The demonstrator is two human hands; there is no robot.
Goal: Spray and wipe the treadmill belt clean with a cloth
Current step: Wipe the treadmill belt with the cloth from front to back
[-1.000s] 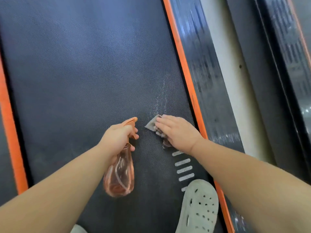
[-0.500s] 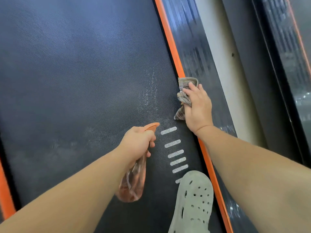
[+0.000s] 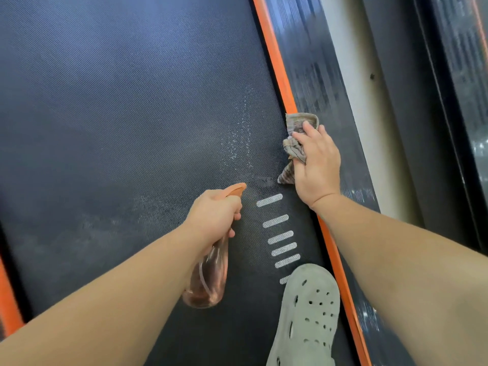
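Cloth (image 3: 297,125), gripped by fingers of right hand (image 3: 318,165) at right edge of belt (image 3: 132,114); droplet streak (image 3: 241,136), running lengthwise, lies just left; left hand (image 3: 214,215) fingers clamp spray bottle (image 3: 208,281).

Dark belt, orange trim, peach-tinted bottle.
The treadmill belt (image 3: 118,114) is charcoal black with a fine woven diamond grain, dotted with whitish speckles (image 3: 240,138) and marked by a column of short white bars (image 3: 281,237). A bright orange edge strip (image 3: 277,67) borders it, beside a glossy black side rail (image 3: 314,75) and pale beige floor (image 3: 353,62). The spray bottle (image 3: 211,276) is translucent peach-pink with an orange nozzle. The cloth (image 3: 297,125) is grey-brown with darker stripes, and the clog (image 3: 306,318) is pale grey-green with dark holes.
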